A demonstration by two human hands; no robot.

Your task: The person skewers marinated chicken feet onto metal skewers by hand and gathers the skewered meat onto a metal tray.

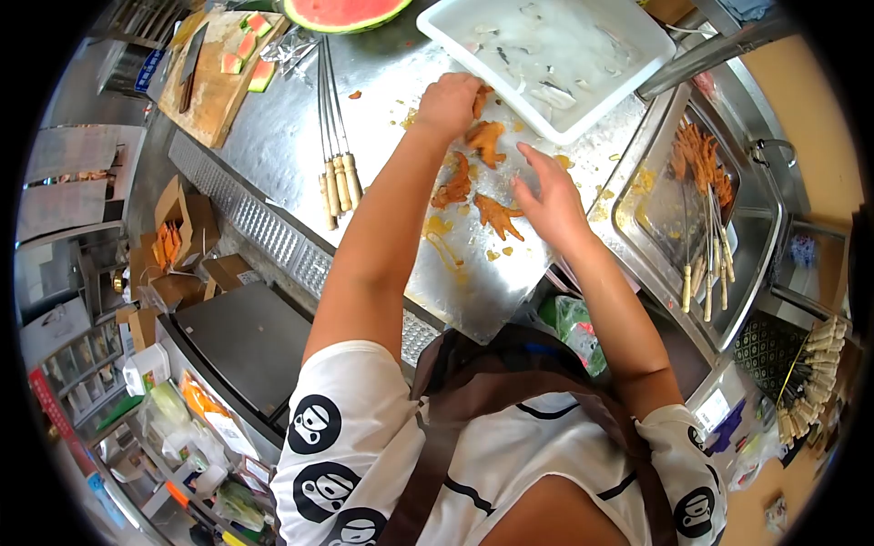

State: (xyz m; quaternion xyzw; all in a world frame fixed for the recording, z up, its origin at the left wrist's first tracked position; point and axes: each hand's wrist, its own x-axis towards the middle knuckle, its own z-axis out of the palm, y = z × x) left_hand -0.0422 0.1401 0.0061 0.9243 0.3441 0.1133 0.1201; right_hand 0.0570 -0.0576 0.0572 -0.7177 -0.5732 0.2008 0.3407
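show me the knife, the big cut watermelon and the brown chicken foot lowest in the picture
knife (194, 55): head view, on its blade
big cut watermelon (346, 11): head view, on its red flesh
brown chicken foot (498, 217): head view, on its middle

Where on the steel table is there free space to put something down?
The clearest patch of steel table lies between the cutting board and the wooden-handled skewers. The strip between the skewers and left forearm has a small orange scrap. It's crowded between the left hand and right hand, where chicken feet lie near the white tub.
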